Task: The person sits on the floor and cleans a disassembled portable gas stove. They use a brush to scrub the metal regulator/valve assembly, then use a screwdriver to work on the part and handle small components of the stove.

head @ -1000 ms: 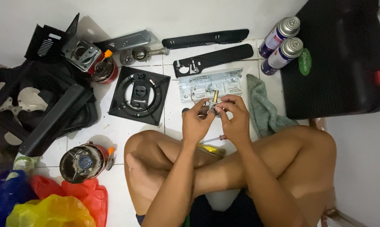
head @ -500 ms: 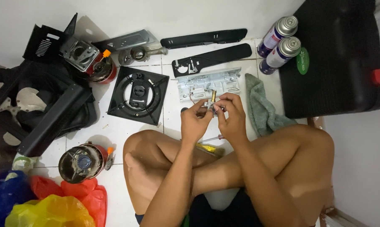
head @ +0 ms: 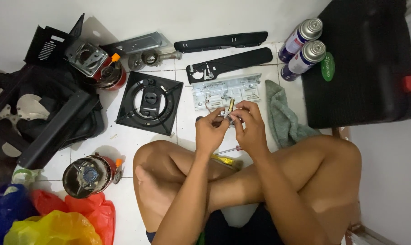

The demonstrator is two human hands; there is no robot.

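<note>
Above the crossed legs of a person seated on the white tiled floor (head: 123,149), both hands meet over a small metal part (head: 228,117). The left hand (head: 211,131) pinches one end of it between thumb and fingertips, and the right hand (head: 250,129) closes its fingers on the other end, so the part sits between the two grips, mostly hidden by the fingers. A short brass-coloured piece (head: 231,105) stands up from the part just above the right thumb; whether it is joined to the part cannot be told.

Just behind the hands lies a silver metal plate (head: 214,90) with holes and slots, and beyond it two long black panels (head: 223,41) lie near the wall. To the left of the plate is a square black burner tray (head: 149,102) with a round ring. A grey-green cloth (head: 282,118) lies right of the hands, beside a black case (head: 364,63), with two gas canisters (head: 305,50) lying on their sides by the case's corner. A screwdriver (head: 228,150) lies on the floor under the wrists. A round red-and-silver burner unit (head: 87,174) rests near the left knee, beside coloured plastic bags (head: 55,224).
</note>
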